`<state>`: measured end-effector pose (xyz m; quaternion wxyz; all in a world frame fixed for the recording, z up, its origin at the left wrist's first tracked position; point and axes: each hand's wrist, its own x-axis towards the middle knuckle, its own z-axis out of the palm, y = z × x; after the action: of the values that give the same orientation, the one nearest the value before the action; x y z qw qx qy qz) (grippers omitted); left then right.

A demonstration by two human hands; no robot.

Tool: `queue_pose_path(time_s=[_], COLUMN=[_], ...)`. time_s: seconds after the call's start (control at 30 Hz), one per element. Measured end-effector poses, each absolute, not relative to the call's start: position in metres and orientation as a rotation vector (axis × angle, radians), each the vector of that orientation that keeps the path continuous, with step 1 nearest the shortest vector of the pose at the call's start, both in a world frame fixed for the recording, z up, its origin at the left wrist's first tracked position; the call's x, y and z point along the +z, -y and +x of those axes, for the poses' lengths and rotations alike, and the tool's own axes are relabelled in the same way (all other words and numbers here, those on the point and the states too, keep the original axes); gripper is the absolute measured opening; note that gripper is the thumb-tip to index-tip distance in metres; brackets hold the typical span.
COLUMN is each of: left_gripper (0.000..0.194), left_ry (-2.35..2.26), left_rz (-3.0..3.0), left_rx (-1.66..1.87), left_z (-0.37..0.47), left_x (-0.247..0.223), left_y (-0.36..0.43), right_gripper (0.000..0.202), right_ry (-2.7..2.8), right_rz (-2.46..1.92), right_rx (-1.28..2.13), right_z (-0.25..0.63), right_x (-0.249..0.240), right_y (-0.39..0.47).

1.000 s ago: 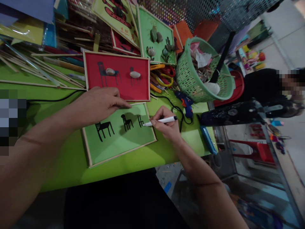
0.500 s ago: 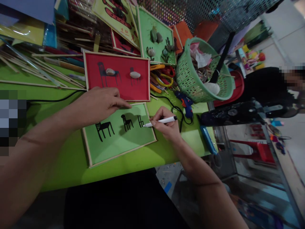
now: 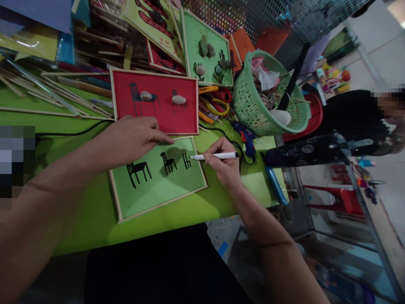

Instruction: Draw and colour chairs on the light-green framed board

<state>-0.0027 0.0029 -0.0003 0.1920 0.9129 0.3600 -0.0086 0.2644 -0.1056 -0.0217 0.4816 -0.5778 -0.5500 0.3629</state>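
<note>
My right hand (image 3: 224, 162) pinches a white marker (image 3: 218, 156), its tip at the smallest of three black chairs drawn on a green card (image 3: 164, 194) edged with thin wooden sticks. That small chair (image 3: 187, 161) stands near the card's right edge; the middle chair (image 3: 168, 163) and the larger left chair (image 3: 139, 172) are to its left. My left hand (image 3: 139, 135) lies over the card's top edge with its fingers stretched out, partly covering the left chair. Just above is a red framed card (image 3: 186, 120) with two chairs and two pebbles on it.
Scissors (image 3: 218, 105), a blue glue gun (image 3: 246, 137) and a green basket (image 3: 268, 99) of scraps stand at the right. Wooden sticks (image 3: 41, 90) are spread at the left. More framed cards, one a green pebble picture (image 3: 193, 42), lean behind. A person in black (image 3: 351, 112) is at far right.
The marker tip has moved up slightly along the small chair, and the marker lies flatter. The small chair has gained more black strokes on its right side. My left hand stays in place.
</note>
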Motion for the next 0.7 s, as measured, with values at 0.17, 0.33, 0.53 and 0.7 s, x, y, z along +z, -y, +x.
queue_pose_path(time_s=[0.17,0.33,0.53,0.7], left_gripper=[0.048,0.05,0.05,0.051], left_ry=[-1.036,-1.036,-1.039,-1.022], left_rz=[2.573,2.576,2.563,2.554], left_rx=[-0.063,-0.05,-0.051,-0.031], left_z=[-0.0018,-0.0022,-0.0023,-0.0032], left_x=[-0.0043,-0.0058,-0.0066,-0.0078], left_y=[-0.0055,-0.0054,-0.0061,-0.0069], right_gripper=[0.021,0.023,0.022,0.019], right_ry=[1.374,1.384,1.375,1.38], right_rz=[-1.431,-1.452,-1.444,-1.427], right_rx=[0.882,0.902,0.936,0.938], right_z=[0.263,0.263,0.2615,0.2606], right_x=[-0.0213,-0.0223,-0.0224,-0.021], right_y=[0.1051,0.1056,0.1055,0.105])
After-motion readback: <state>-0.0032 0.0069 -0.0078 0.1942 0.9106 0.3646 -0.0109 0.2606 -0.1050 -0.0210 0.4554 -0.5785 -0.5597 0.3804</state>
